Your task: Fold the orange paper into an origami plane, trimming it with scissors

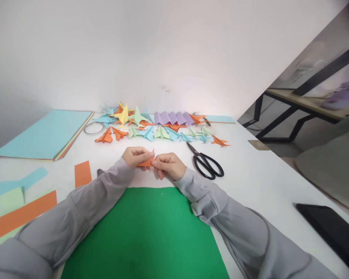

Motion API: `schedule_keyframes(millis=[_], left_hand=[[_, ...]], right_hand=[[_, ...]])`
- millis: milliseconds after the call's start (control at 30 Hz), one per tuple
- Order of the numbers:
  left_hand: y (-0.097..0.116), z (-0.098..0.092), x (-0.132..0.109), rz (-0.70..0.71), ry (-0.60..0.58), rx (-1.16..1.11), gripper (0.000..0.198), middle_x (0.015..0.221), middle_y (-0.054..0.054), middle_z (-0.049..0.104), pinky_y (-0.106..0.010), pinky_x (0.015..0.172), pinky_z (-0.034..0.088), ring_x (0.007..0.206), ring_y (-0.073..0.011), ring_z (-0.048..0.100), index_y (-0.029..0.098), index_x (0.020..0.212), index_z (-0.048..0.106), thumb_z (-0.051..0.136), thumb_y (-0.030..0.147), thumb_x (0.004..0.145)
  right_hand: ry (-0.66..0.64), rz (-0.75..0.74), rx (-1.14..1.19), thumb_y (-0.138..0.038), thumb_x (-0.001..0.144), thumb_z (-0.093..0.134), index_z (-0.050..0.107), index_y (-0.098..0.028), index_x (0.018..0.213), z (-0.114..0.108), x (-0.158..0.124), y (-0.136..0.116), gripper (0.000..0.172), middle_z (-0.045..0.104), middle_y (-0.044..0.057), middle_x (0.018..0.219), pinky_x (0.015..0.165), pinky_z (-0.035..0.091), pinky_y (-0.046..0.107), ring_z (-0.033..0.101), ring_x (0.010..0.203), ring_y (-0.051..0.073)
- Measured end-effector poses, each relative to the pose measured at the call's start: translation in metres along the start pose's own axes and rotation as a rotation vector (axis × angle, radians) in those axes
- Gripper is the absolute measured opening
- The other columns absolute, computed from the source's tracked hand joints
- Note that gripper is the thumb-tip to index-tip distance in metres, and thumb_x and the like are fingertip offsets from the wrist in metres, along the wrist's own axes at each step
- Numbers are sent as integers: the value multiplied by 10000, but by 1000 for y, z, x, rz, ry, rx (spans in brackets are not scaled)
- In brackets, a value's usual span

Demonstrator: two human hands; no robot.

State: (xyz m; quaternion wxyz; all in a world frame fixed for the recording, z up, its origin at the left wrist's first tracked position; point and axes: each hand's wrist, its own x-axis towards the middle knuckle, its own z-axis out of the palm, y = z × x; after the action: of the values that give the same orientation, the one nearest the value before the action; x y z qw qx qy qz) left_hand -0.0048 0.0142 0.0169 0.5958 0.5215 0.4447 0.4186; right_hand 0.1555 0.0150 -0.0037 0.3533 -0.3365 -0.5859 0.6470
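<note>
Between my two hands is a small folded piece of orange paper, held above the white table just past the green mat. My left hand pinches it from the left, thumb on top. From the right, my right hand grips its other end between thumb and fingers. A small orange tip sticks up between the hands; the rest of the fold is partly hidden by fingers. Black-handled scissors lie to the right of my right hand, blades pointing away.
Folded paper planes, among them a yellow one, crowd along the wall beside a pleated purple paper. Coloured sheets are stacked at left, near orange strips. The green mat lies in front; a black tablet-like object is at right.
</note>
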Motion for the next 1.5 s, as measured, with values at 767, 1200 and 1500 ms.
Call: schedule_keyframes(millis=[767, 1200, 1500], left_hand=[[-9, 1, 0, 123, 36, 20, 292, 476, -8, 614, -195, 402, 457, 433, -104, 569, 114, 648, 633, 745, 373, 570], [-6, -3, 0, 159, 2, -38, 235, 559, -2, 646, -198, 469, 484, 460, -78, 550, 119, 657, 681, 786, 260, 500], [-6, -2, -1, 157, 35, -11, 208, 554, -27, 659, -212, 447, 476, 443, -92, 555, 121, 596, 671, 777, 284, 521]], right_hand=[[177, -144, -54, -474, 575, 725, 589, -153, 576, 4, -3, -2, 349, 570, -15, 414, 404, 399, 227, 487, 364, 90], [333, -313, -384, -456, 691, 644, 632, -165, 657, 9, -8, 1, 293, 624, 24, 516, 468, 420, 242, 539, 447, 115], [292, -378, -555, -360, 783, 549, 629, -178, 709, 8, -9, 3, 213, 652, 34, 572, 486, 425, 246, 545, 469, 120]])
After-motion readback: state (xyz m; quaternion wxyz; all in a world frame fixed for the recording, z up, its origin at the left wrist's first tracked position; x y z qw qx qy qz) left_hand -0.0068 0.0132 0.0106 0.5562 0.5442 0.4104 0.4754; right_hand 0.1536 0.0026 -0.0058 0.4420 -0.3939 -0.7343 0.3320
